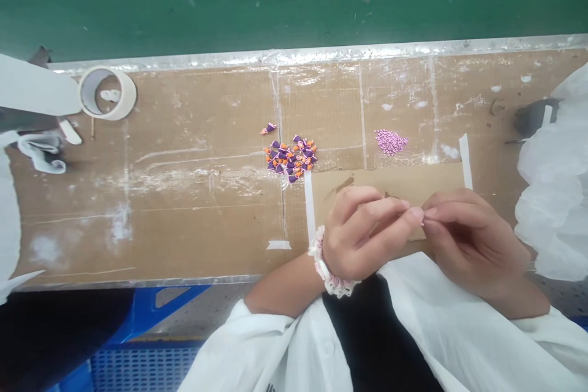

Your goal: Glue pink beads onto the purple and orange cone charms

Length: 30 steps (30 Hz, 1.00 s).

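Observation:
My left hand (367, 229), with a lacy scrunchie (327, 266) round its wrist, pinches together at the fingertips. Against it, my right hand (473, 236) is closed in a pinch too, and the fingertips of both meet. A tiny pinkish bit (423, 220) shows between them, too small to name. Both hands are above a cardboard sheet (432, 180) taped to the table. Beyond them lies a heap of small pink-purple pieces (391, 142). Left of the sheet sits a pile of small purple and orange figures (290, 156), with a single figure (268, 128) just behind it.
A roll of masking tape (108, 93) stands at the far left of the cardboard-covered table (197, 196), near crumpled white cloth (43, 150). White translucent plastic (555, 190) bulges at the right edge. A blue stool (147, 318) is below the table's front edge.

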Available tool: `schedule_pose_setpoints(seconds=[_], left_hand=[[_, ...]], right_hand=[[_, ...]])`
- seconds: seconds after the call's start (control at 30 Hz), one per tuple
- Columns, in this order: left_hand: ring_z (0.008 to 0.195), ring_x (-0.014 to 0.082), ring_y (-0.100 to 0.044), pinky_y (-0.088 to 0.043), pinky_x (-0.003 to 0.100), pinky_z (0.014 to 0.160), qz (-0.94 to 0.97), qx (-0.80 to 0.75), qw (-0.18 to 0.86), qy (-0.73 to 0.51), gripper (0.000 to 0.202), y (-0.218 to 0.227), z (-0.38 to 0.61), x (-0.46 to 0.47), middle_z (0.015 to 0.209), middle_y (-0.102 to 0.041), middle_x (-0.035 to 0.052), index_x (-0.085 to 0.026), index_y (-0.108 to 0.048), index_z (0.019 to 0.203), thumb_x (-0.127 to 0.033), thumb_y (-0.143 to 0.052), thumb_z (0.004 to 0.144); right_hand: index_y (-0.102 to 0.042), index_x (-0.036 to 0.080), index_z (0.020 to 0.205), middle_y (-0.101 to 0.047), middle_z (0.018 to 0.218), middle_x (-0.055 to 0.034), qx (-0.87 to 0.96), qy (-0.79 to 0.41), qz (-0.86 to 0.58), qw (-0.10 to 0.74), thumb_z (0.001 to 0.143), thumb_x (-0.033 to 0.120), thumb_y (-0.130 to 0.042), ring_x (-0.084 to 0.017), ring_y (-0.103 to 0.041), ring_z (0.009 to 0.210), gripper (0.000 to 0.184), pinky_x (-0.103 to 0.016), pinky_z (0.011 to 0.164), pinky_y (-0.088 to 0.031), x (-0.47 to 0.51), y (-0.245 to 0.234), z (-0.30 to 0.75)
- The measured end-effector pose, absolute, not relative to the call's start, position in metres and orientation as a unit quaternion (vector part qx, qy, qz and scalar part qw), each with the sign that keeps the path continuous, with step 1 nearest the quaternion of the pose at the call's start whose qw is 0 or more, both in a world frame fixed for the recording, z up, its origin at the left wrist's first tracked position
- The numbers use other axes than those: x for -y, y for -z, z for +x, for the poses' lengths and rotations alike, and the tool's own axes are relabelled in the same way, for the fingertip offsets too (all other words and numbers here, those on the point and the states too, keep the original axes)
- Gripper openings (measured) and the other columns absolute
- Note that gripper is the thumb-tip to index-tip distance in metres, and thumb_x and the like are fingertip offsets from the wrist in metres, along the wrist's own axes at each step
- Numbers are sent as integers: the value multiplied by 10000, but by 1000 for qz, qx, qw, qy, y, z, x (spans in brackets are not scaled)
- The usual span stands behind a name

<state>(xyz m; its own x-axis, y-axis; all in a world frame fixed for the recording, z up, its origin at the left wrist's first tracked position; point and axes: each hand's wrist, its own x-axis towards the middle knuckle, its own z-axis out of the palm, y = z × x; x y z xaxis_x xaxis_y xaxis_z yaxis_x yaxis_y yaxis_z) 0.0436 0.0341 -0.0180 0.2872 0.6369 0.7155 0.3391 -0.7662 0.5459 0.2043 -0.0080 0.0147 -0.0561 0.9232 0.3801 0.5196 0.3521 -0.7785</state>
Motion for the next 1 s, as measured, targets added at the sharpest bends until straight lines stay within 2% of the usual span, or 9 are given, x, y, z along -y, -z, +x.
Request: schedule_pose_setpoints(seconds=[0.2, 0.37, 0.7, 1.0], left_hand=[[836, 165, -617, -595, 280, 677, 804, -266, 125, -517, 99, 20, 43, -35, 818, -674, 77, -110, -663, 896, -101, -628, 804], [830, 171, -631, -616, 300, 726, 802, -239, 109, -536, 82, 25, 44, -38, 804, -656, 84, -79, -656, 866, -77, -638, 786], [783, 138, -623, -583, 242, 622, 794, -249, 108, -544, 44, 19, 44, -40, 822, -649, 46, -141, -644, 818, -122, -665, 783], [832, 126, -626, -594, 228, 686, 819, -228, 132, -510, 55, 13, 39, -42, 870, -649, 60, -130, -639, 849, -96, -630, 808]], right_hand=[[-609, 259, 954, -632, 718, -12, 702, -216, -525, 431, 821, 70, -600, -141, -603, 602, 231, -264, 493, -507, 7, -15, 205], [-588, 242, 994, -621, 713, -13, 728, -207, -504, 416, 802, 32, -596, -131, -609, 592, 285, -250, 491, -511, 5, -17, 206], [-606, 243, 1065, -624, 779, -23, 674, -282, -505, 461, 812, 47, -624, -142, -608, 651, 320, -276, 530, -513, 10, -13, 206], [-599, 186, 955, -598, 765, -20, 695, -276, -483, 455, 768, -21, -615, -125, -588, 629, 279, -258, 511, -485, 5, -16, 206]])
